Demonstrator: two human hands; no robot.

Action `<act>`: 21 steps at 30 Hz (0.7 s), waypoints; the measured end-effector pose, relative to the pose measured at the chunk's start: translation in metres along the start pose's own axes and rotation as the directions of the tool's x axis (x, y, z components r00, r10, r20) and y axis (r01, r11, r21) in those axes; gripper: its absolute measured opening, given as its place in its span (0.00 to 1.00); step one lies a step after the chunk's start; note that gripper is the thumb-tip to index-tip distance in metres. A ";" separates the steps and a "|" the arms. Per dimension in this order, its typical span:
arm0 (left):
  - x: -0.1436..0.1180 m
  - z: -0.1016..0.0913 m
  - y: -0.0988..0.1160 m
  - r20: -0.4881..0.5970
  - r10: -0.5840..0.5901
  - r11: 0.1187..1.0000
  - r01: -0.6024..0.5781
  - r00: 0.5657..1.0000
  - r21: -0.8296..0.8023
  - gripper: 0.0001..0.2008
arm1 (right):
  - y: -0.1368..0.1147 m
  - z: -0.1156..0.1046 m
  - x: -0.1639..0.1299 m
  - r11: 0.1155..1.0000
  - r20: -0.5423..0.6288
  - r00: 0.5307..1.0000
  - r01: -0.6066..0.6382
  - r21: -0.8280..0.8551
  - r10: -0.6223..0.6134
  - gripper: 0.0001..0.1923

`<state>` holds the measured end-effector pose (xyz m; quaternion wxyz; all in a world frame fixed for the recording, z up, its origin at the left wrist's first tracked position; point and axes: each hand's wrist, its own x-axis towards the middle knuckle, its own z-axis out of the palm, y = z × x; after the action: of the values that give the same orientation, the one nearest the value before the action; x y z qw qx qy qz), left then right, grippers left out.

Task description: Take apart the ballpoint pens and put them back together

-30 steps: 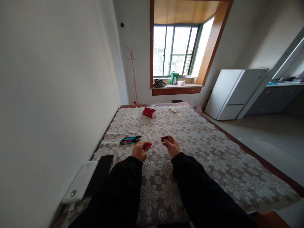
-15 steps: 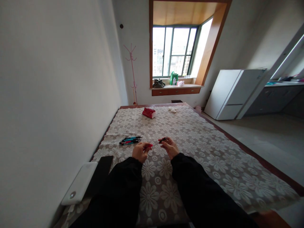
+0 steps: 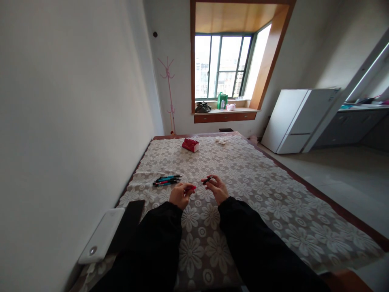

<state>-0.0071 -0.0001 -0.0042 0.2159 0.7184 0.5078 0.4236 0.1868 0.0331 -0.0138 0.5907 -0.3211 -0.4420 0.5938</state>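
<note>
Item: pen in two parts, over the lace-covered bench [image 3: 273,202]. My left hand [image 3: 179,195] pinches the red part [image 3: 191,188]; my right hand [image 3: 218,189] pinches the black part [image 3: 207,179], just apart. Step, as I judge it: joining. Next calls for aligning the ends. Spare pens [image 3: 166,179] lie far left.

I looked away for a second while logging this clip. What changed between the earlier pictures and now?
The left hand with its red pen part and the right hand with its dark pen part moved closer together; both grips held. The pens on the lace cloth, the red pouch and the white device stayed put.
</note>
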 end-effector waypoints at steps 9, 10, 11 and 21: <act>0.000 -0.001 0.000 0.060 0.069 0.997 -0.070 0.996 0.018 0.09 | 0.000 0.002 -0.002 0.945 0.129 0.990 -0.013 -0.327 0.058 0.17; 0.000 -0.001 0.000 0.063 0.068 0.997 -0.070 0.996 0.031 0.09 | 0.000 0.002 -0.002 0.939 0.142 0.988 -0.014 -0.345 0.067 0.17; 0.000 0.000 -0.001 0.069 0.069 0.996 -0.072 0.995 0.043 0.09 | 0.000 0.002 -0.002 0.936 0.155 0.985 -0.011 -0.353 0.070 0.17; 0.002 -0.001 -0.007 0.075 0.220 0.961 -0.229 0.973 0.157 0.09 | -0.002 -0.002 -0.002 0.853 0.191 0.981 0.076 -0.517 0.028 0.17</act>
<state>-0.0116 0.0041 -0.0078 0.1206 0.7984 0.4501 0.3813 0.1899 0.0311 -0.0134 0.4437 -0.4050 -0.6450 0.4723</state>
